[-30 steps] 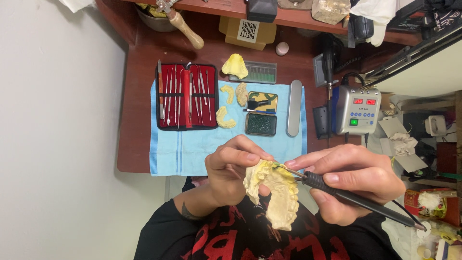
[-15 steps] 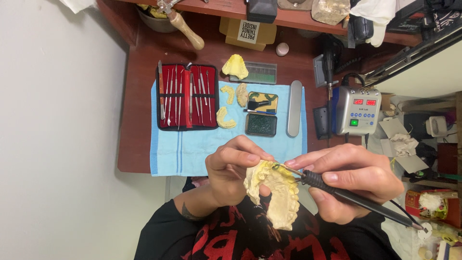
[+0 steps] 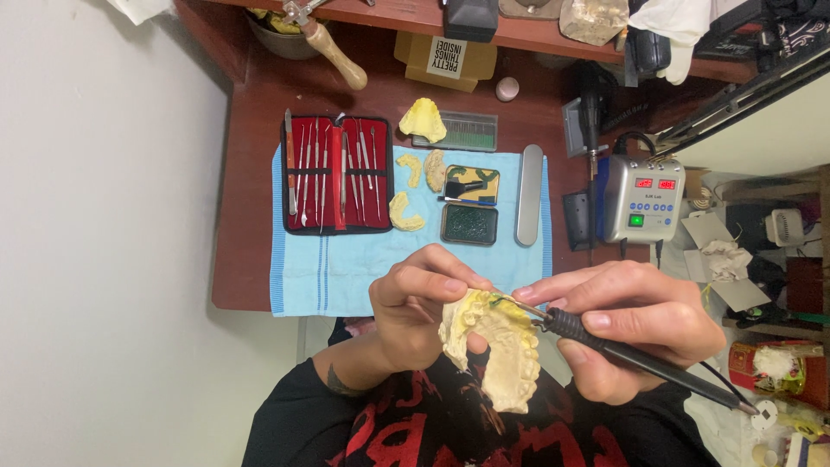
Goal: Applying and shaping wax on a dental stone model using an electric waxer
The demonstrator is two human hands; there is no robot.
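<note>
Head view, looking down at two bare hands raised above a reddish-brown wooden worktop (image 3: 251,216). The left hand (image 3: 415,316) is curled closed around one end of a pale yellow plaster dental cast (image 3: 497,346), thumb and fingers pinching its arch-shaped rim. The right hand (image 3: 627,329) is folded in a pen-like grip on a black, slender electric wax-carving handpiece (image 3: 631,355); its thin metal tip meets the upper edge of the dental cast, where a small green spot shows. The long axis of the handpiece runs diagonally, tip toward the dental cast and cabled rear end pointing away past the right hand, toward the lower right. The dental cast is a horseshoe of moulded teeth with a rough, chalky surface, its long axis running from the left hand's fingers down toward the person's black and red shirt (image 3: 450,428).

Beyond the dental cast, a light blue cloth mat (image 3: 346,268) lies on the worktop. On the mat, farther from the dental cast, rest an open red-lined case of steel hand instruments (image 3: 337,173), three small yellow cast fragments (image 3: 406,212), two small rectangular tins (image 3: 469,223) and a grey oblong case (image 3: 529,195). Just past the grey case stands a grey control box with red digital readouts (image 3: 642,199).
</note>
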